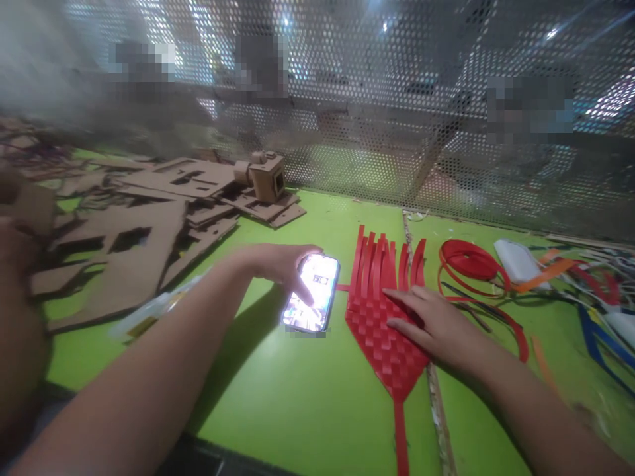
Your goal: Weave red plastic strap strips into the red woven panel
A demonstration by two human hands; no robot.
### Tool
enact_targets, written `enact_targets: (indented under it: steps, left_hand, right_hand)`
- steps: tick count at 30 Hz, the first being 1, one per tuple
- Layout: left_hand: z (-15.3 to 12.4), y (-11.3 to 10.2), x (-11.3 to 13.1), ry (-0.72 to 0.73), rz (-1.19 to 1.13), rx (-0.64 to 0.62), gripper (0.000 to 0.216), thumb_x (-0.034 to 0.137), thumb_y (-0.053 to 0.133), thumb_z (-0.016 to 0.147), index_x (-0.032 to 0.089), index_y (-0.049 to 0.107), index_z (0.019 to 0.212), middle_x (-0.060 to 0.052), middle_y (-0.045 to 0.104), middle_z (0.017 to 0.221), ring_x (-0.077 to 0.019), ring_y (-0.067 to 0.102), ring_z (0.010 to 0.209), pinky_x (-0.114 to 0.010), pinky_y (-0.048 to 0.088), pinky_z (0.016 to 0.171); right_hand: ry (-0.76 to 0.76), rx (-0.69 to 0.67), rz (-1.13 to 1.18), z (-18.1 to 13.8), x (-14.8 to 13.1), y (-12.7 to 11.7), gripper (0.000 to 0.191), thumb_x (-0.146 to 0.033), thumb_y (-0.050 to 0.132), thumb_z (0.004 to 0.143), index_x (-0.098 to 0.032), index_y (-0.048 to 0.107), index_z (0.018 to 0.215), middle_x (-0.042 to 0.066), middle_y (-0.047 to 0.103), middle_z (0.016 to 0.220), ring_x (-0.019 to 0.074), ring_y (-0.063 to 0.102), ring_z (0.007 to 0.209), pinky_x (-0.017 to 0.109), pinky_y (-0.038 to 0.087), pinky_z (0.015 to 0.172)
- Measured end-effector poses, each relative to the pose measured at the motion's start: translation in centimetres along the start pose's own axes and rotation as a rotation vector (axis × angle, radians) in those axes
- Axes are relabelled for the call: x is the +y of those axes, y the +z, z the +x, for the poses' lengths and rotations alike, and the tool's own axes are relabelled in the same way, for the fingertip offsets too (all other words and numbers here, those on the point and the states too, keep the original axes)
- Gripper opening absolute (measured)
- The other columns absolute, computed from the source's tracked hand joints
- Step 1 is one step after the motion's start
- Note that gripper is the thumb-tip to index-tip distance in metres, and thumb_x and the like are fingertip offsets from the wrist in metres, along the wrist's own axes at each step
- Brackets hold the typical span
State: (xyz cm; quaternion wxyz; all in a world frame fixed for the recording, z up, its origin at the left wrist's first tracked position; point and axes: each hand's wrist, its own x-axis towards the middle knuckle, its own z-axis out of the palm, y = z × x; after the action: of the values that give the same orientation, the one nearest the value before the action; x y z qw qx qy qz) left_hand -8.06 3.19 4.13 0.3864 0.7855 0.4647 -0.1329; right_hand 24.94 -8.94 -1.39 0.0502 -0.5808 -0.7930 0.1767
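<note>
A smartphone (322,297) with a brightly lit screen is at the middle of the green table. My left hand (280,264) grips its upper left side, one finger along the top edge and another digit across the screen. Just right of the phone lies a red woven piece of flat strips (380,344), a checked weave tapering to a point toward me. Loose strip ends fan out at its far side, and one long strip runs from the point to the near edge. My right hand (424,320) rests open on the weave's right part, fingers stretched out and covering some of it.
Cut cardboard sheets (143,231) pile up at left, with a small cardboard box model (268,178) behind. A red strip coil (469,259), a white object (520,261) and coloured strips lie right. A perforated metal screen (347,132) stands behind; someone's arm (22,297) shows at far left.
</note>
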Motion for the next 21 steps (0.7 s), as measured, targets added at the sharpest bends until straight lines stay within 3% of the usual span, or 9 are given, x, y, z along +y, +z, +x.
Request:
enact_targets:
  steps: [5, 11, 17, 21]
  left_hand:
    - [0.4, 0.6, 0.0, -0.003, -0.003, 0.018, 0.126, 0.061, 0.079, 0.066, 0.027, 0.01, 0.165, -0.018, 0.035, 0.164, -0.0431, 0.045, 0.141, -0.044, 0.051, 0.1]
    - [1.0, 0.7, -1.3, 0.01, -0.022, 0.102, 0.112, 0.063, 0.078, 0.068, 0.032, 0.026, 0.162, -0.013, 0.035, 0.165, -0.0401, 0.05, 0.136, -0.044, 0.051, 0.1]
    - [1.1, 1.2, -1.4, -0.048, -0.078, 0.111, 0.122, 0.058, 0.087, 0.058, 0.025, 0.031, 0.161, -0.019, 0.059, 0.143, -0.0364, 0.065, 0.109, -0.041, 0.056, 0.084]
    - [1.0, 1.3, -1.3, -0.062, -0.066, 0.09, 0.128, 0.057, 0.088, 0.056, 0.026, 0.025, 0.163, -0.018, 0.066, 0.133, -0.0367, 0.067, 0.106, -0.042, 0.057, 0.082]
  right_hand:
    - [-0.03, 0.036, -0.004, 0.0, 0.2, 0.2, 0.062, -0.059, 0.051, 0.099, -0.028, 0.052, 0.152, 0.012, 0.066, 0.115, 0.0309, 0.062, 0.107, 0.049, 0.051, 0.094]
    - [-0.038, 0.043, -0.011, -0.1, 0.2, 0.2, 0.061, -0.059, 0.051, 0.099, -0.028, 0.052, 0.152, 0.013, 0.066, 0.118, 0.0308, 0.062, 0.108, 0.049, 0.051, 0.096]
    - [-0.026, 0.028, -0.032, -0.1, 0.4, 0.3, 0.063, -0.061, 0.049, 0.099, -0.027, 0.051, 0.152, 0.014, 0.065, 0.123, 0.0323, 0.061, 0.113, 0.051, 0.049, 0.099]
    - [-0.032, 0.033, -0.038, 0.0, 0.5, 0.4, 0.063, -0.061, 0.049, 0.099, -0.027, 0.051, 0.152, 0.015, 0.065, 0.125, 0.0327, 0.06, 0.115, 0.052, 0.049, 0.101]
